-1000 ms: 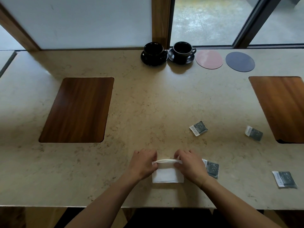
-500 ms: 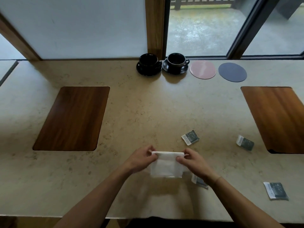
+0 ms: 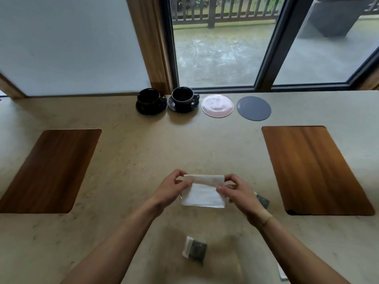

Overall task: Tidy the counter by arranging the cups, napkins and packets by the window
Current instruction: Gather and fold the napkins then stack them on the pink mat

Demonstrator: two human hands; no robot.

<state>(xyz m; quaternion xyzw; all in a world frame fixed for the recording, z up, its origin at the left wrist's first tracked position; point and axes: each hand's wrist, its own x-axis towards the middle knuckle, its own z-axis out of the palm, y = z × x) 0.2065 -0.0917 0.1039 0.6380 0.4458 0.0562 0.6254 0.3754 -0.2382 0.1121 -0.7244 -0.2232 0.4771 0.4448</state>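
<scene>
A folded white napkin [image 3: 203,193] hangs in the air above the stone counter [image 3: 184,144]. My left hand [image 3: 174,188] pinches its top left corner and my right hand [image 3: 235,191] pinches its top right corner. Two black cups on black saucers [image 3: 151,100] [image 3: 183,98] stand side by side at the window. A dark packet [image 3: 194,251] lies on the counter below my hands. Another packet [image 3: 262,199] peeks out behind my right wrist. A sliver of a third packet [image 3: 282,272] shows beside my right forearm.
A pink saucer [image 3: 217,105] and a grey round coaster [image 3: 253,108] lie to the right of the cups. Wooden inlays sit in the counter at the left [image 3: 49,171] and right [image 3: 313,169]. The window frame [image 3: 264,58] runs along the back edge.
Both hands have lifted the napkin off the counter and carried it forward toward the window. My view has tilted up, so the packets now appear lower and nearer.
</scene>
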